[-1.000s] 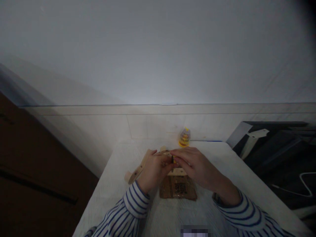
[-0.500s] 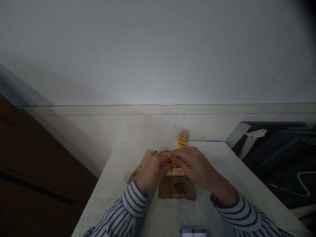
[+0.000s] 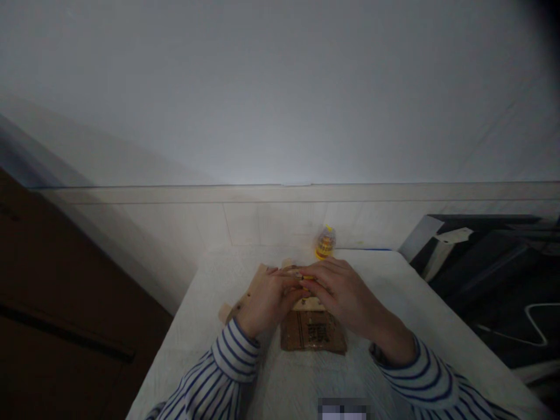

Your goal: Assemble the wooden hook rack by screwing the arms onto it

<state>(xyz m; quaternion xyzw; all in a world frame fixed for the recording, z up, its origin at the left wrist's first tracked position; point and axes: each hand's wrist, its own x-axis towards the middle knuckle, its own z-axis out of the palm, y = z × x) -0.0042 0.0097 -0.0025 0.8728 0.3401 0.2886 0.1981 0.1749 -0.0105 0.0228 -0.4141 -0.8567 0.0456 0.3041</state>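
My right hand (image 3: 345, 294) pinches a small yellow screwdriver (image 3: 308, 277), mostly hidden by its fingers. My left hand (image 3: 270, 297) meets it at the fingertips, closed on a pale wooden piece (image 3: 310, 304) with small holes, which lies over a brown cardboard piece (image 3: 312, 332) bearing black printing. A second wooden strip (image 3: 247, 297) with dark holes slants out beneath my left hand and wrist. Where the screwdriver's tip touches is covered by the fingers.
A clear-topped container (image 3: 325, 243) with a yellow base stands at the back of the white-covered table (image 3: 184, 356), near the wall. Dark panels and a white cable (image 3: 536, 324) are at the right. A brown wooden cabinet (image 3: 65, 291) stands at the left.
The fingers of my right hand have shifted slightly around the yellow screwdriver, which shows at a different angle. Both hands stay in nearly the same place.
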